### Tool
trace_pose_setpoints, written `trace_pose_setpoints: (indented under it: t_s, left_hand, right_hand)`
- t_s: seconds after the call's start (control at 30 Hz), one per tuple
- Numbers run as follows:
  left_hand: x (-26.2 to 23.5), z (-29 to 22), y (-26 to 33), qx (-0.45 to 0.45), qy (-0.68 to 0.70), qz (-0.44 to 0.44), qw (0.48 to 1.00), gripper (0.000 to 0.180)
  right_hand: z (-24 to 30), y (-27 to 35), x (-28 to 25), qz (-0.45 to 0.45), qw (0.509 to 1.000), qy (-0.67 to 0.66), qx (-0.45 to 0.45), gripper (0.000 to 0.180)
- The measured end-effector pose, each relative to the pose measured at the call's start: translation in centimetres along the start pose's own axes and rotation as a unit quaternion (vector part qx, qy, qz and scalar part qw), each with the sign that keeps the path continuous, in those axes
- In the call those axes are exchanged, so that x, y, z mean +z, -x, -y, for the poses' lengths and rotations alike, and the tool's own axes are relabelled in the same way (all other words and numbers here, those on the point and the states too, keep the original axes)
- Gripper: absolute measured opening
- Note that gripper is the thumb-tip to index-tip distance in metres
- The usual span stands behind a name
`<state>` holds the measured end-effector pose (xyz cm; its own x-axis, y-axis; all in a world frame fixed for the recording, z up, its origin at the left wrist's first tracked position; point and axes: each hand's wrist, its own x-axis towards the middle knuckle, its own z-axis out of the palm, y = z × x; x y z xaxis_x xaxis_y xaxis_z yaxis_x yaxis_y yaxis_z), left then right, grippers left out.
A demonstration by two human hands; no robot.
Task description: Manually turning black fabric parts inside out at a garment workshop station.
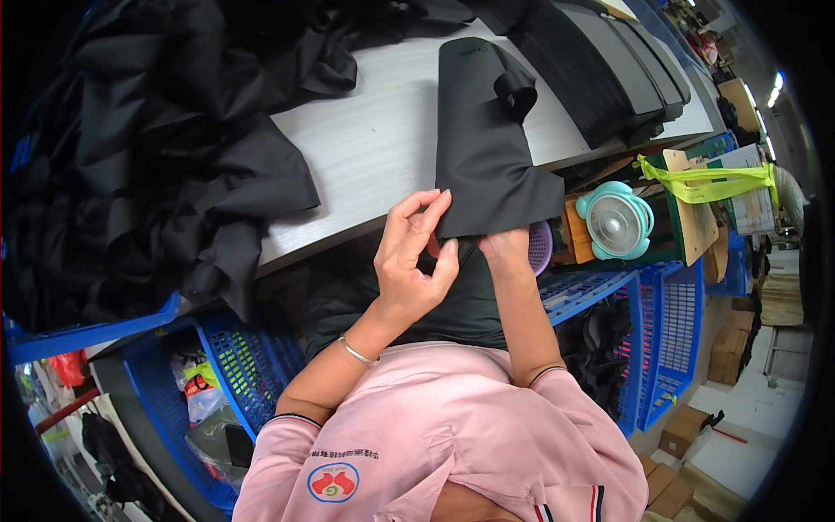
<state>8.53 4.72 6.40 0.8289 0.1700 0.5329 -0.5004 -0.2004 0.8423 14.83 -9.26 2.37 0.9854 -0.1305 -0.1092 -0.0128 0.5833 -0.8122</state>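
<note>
A black fabric piece (487, 148) with a curled strap loop (517, 91) on its right side lies over the table's front edge, its near end hanging toward me. At its lower left corner is my left hand (413, 261), thumb and forefinger apart, the fingertips beside or touching the cloth's edge. My right hand (504, 246) reaches beneath the near end; the cloth hides its fingers, so I cannot see how they grip. A bracelet (357, 351) circles my left wrist.
Loose black fabric (174, 148) is heaped at the left of the pale table (374, 113). A stack of black and grey pieces (600, 65) lies at the back right. Blue crates (239, 365) stand on both sides; a teal fan (617, 221) and a purple basket (541, 248) are right.
</note>
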Motion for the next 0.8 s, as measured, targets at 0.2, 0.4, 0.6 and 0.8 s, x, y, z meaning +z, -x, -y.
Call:
trace_pose_setpoints:
  t_s: [0.2, 0.4, 0.6, 0.8]
  left_hand:
    - [-0.3, 1.3, 0.5, -0.056, -0.050, -0.014, 0.997, 0.056]
    - [-0.4, 1.4, 0.7, -0.067, -0.021, 0.004, 0.998, 0.055]
    - [-0.5, 1.7, 0.5, -0.110, 0.015, 0.015, 0.994, 0.050]
    - [-0.2, 2.3, 0.7, -0.128, 0.038, -0.010, 0.991, 0.049]
  right_hand:
    - [-0.1, 0.5, 0.1, 0.040, 0.995, 0.056, -0.075, 0.043]
    - [-0.5, 0.4, -0.3, 0.020, 0.996, 0.070, -0.061, 0.041]
    - [-1.5, -0.6, -1.5, 0.064, 0.954, 0.253, -0.148, 0.040]
    - [-2.9, -2.0, -2.9, 0.032, 0.856, 0.447, -0.259, 0.024]
